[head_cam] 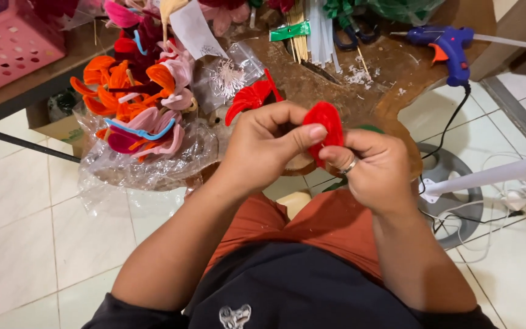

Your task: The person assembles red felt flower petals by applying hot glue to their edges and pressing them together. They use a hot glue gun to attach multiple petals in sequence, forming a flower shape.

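A fuzzy red petal loop of pipe cleaner sits between both hands above my lap. My left hand pinches its left side with the thumb pressed on the red loop. My right hand, with a ring on one finger, grips the lower right side; a bit of green stem shows behind its fingers. Another red pipe-cleaner piece lies on the wooden table just beyond my left hand.
A clear plastic bag with orange, pink and red pipe-cleaner flowers lies at the left. A blue glue gun rests at the table's right, its cord hanging. Scissors, white sticks and a pink basket stand at the back. A white fan base is on the tiled floor.
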